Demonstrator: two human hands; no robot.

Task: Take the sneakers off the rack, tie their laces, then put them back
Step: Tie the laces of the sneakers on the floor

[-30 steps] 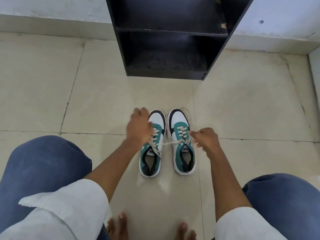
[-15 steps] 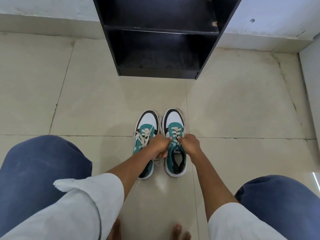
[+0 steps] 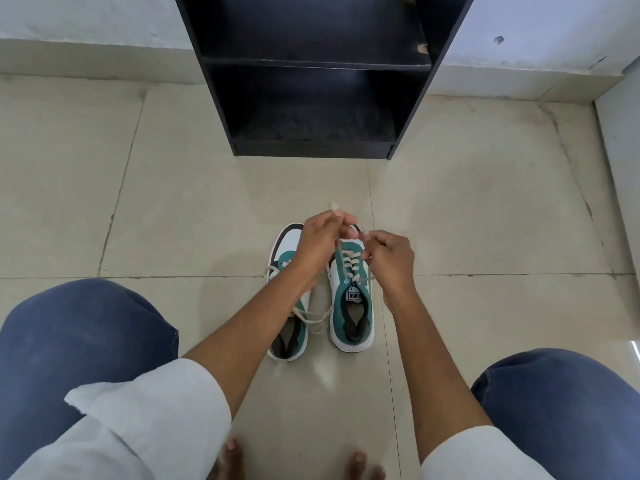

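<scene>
Both hands work above the toe end of the right-hand sneaker. The left hand (image 3: 320, 242) reaches across from the left, its fingers pinched together on a strand of the cream-coloured flat laces (image 3: 350, 262), with a short lace tip sticking up past the fingertips. The right hand (image 3: 391, 259) sits just beside it, fingers curled shut on another strand that runs down to the eyelets on the shoe's outer side. The two hands are close together, almost touching at the fingertips.

The pair of teal, white and black low-top sneakers stands side by side on the pale beige tiled floor (image 3: 173, 202), toes pointing towards the rack. The right-hand sneaker (image 3: 351, 306) is upright, its tongue label and dark opening visible. The left-hand sneaker (image 3: 289, 327) is partly covered by the left forearm; its white toe cap shows beyond the wrist, and loose lace loops lie over its opening and trail into the gap between the two shoes.

Beyond the shoes, well apart from them, a black wooden shoe rack (image 3: 311, 109) stands against a whitish wall (image 3: 86, 19), its visible shelves dark and bare of shoes. A chip of lighter material shows on the right inner panel.

Nearest the camera are two knees in blue denim (image 3: 79, 341), rolled white sleeves (image 3: 149, 420) on both forearms, and bare toes (image 3: 235, 459) on the tiles at the bottom edge.
</scene>
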